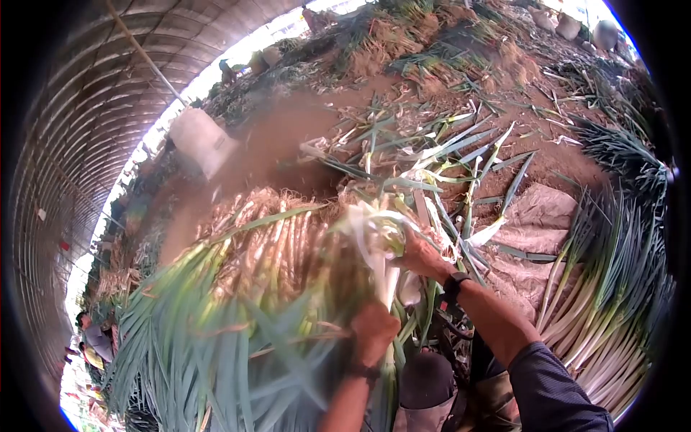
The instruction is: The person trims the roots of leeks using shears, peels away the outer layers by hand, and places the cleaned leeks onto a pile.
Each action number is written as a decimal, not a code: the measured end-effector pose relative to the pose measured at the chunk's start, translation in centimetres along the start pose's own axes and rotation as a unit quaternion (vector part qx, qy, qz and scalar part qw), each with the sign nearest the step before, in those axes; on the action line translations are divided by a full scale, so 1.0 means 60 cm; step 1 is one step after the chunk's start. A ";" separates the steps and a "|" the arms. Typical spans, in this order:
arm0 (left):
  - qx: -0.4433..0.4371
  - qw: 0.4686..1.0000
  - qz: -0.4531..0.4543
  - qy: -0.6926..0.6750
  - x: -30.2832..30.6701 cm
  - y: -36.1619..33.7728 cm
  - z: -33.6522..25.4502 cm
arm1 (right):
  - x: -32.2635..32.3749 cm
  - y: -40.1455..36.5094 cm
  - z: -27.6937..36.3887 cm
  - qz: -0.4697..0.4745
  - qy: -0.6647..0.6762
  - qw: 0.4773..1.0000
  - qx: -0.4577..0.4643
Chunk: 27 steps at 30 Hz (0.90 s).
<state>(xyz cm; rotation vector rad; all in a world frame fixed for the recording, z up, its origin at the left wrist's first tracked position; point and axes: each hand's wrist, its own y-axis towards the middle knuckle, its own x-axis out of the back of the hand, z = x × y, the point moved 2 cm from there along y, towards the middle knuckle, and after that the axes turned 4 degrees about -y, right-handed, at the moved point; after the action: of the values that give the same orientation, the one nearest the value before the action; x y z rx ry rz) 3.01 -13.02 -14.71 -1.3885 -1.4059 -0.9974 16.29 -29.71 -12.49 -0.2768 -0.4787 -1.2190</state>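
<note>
My left hand (374, 333) is closed around the lower, leafy part of a green onion, partly smeared by motion. The white stalk of this green onion (389, 285) rises between my two hands. Above it, my right hand (425, 258) has its fingers closed on the pale, loose outer layers (371, 225) at its upper end. Just left of my hands lies a heap of soil-covered green onions (266, 241), roots away from me and green leaves towards me.
Cleaner green onions (594, 306) lie stacked on the right, beside a flattened brown sack (536, 223). Stripped leaves (461, 158) litter the soil ahead. A white sack-like bundle (201, 140) stands at upper left. More onion heaps (403, 36) lie further back under the arched roof.
</note>
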 end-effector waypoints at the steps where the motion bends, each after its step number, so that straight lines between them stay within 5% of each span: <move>1: -0.049 0.999 -0.011 -0.009 0.009 -0.007 0.007 | -0.001 0.004 -0.001 0.017 0.003 1.000 -0.023; 2: -0.099 0.995 -0.021 -0.016 0.017 -0.015 0.013 | -0.004 0.006 0.001 -0.002 -0.017 1.000 -0.010; 4: 0.010 0.999 0.036 -0.032 0.044 -0.012 -0.004 | -0.010 0.009 0.005 -0.039 -0.058 0.997 0.018; 6: -0.073 0.996 -0.053 -0.017 0.006 -0.028 0.024 | -0.009 0.012 0.015 -0.047 -0.087 0.995 0.032; 8: -0.100 0.994 -0.034 -0.038 0.008 -0.035 0.022 | -0.002 0.017 0.026 -0.007 -0.125 0.992 0.010; 13: -0.050 0.996 -0.042 -0.064 0.021 -0.048 -0.007 | 0.003 0.016 0.029 -0.025 -0.061 0.995 -0.081; 20: 0.029 0.999 0.002 -0.043 0.003 -0.040 -0.016 | 0.099 0.042 0.152 -0.127 0.202 0.971 -0.027; 27: 0.048 0.998 0.012 -0.033 0.017 -0.043 0.025 | 0.230 0.063 0.188 -0.255 0.152 0.951 0.086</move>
<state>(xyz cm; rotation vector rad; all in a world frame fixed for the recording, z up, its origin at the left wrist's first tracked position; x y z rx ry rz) 0.40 -11.39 -14.03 -1.3756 -1.4631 -0.8631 21.20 -34.84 4.30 0.1998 -0.3948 -1.6774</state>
